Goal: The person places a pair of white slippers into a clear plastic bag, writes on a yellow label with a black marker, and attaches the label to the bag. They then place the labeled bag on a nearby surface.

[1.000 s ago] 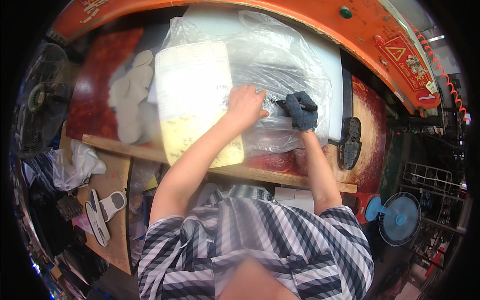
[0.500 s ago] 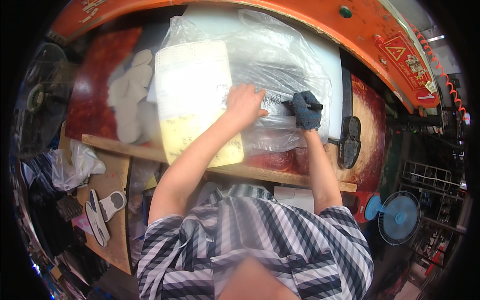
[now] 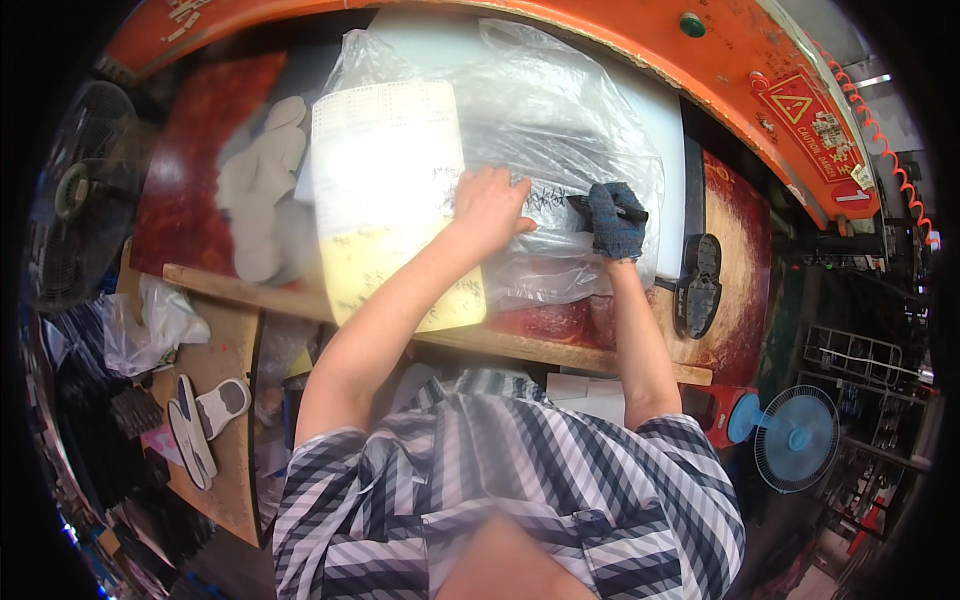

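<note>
My right hand (image 3: pixel 617 235), in a dark blue-grey knitted glove, is closed round a black marker (image 3: pixel 634 213). The marker's tip is at the end of a row of dark handwriting on a clear plastic bag (image 3: pixel 560 100). My bare left hand (image 3: pixel 488 212) lies on the bag with fingers stretched out, just left of the writing. Under its wrist and partly on the bag is a large written sheet (image 3: pixel 385 160), white above and yellow below. What is inside the bag is hard to make out.
A black shoe sole (image 3: pixel 698 285) lies right of the bag, pale shoe-sole-shaped pieces (image 3: pixel 258 225) to its left. An orange machine frame (image 3: pixel 600 40) spans the far side. White soles (image 3: pixel 190 445) lie on a lower-left board; a blue fan (image 3: pixel 798 437) stands lower right.
My right hand has shifted slightly right with the marker, and the handwriting reaches a little further. My left hand stays in place.
</note>
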Action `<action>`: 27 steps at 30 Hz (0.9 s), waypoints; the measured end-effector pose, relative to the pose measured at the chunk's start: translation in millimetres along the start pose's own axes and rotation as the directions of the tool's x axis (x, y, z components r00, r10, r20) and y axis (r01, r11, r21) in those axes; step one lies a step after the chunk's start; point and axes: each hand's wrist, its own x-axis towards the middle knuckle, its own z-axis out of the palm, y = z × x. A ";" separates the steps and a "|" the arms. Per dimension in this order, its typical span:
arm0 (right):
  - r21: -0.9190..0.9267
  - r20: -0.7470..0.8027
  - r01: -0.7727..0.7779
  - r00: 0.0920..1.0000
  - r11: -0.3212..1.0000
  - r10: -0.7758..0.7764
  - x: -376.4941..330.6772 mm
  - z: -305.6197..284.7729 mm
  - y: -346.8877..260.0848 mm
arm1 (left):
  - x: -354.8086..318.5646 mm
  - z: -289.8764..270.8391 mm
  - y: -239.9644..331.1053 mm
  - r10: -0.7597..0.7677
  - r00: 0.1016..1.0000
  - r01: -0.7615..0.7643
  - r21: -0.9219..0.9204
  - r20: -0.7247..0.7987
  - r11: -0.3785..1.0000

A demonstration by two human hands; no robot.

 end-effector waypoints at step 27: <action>0.298 0.522 -0.101 0.850 0.949 -0.074 -46.2 74.7 -143.9 | -94.8 -74.8 -14.8 -0.204 0.978 0.006 -0.973 -0.043 0.232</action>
